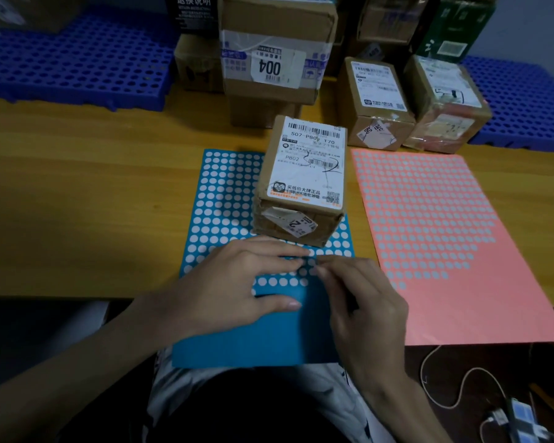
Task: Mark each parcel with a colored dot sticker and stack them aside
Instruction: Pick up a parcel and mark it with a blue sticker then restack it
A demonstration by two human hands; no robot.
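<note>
Left hand [237, 282] lies flat, fingers straight, pinning the sheet [253, 340] on the surface [93, 187]; the parcel [301, 180] stands on its far half. Right hand [362, 308] fingers pinch a dot [313, 270], apparently peeling it. Next: lift cleanly, press onto the parcel.

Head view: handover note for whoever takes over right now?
Left grip: open, flat on the blue sheet, pinning it.
Right grip: fingertips picking at that sheet; too blurred to tell if a sticker is lifted.
Parcel stands on the sheet's far end; no sticker visible on it.
Pink sheet lies to the right; more parcels behind.
Left: sticker on parcel, stack it aside, repeat.
</note>
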